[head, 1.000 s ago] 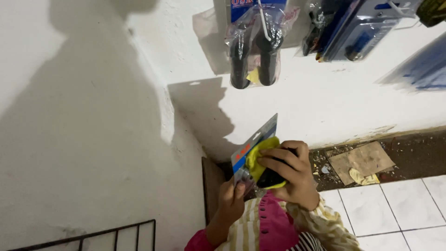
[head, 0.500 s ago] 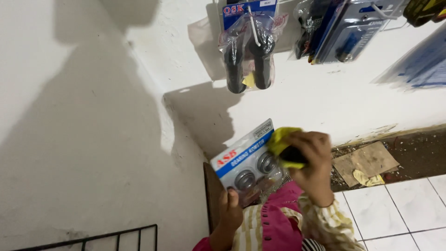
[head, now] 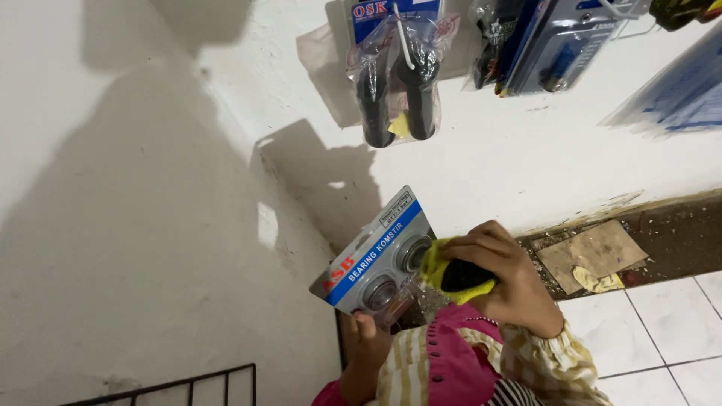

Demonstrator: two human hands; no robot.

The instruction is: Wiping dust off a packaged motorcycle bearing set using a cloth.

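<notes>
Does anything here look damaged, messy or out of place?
Yes. A torn scrap of brown cardboard and a crumpled yellowish scrap lie on the gritty dark strip at the foot of the white wall, beside clean white floor tiles. The wall's base looks stained.

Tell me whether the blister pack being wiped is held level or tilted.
Tilted: the blister pack slants up to the right, left hand pinching its lower edge.

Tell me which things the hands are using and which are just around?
In use:
- left hand holding grey-and-blue blister pack of round metal rings
- right hand pressing yellow-and-black cloth on it

Just around:
- black handle grips in clear hanging bag
- torn brown cardboard scrap
- white floor tiles
</notes>
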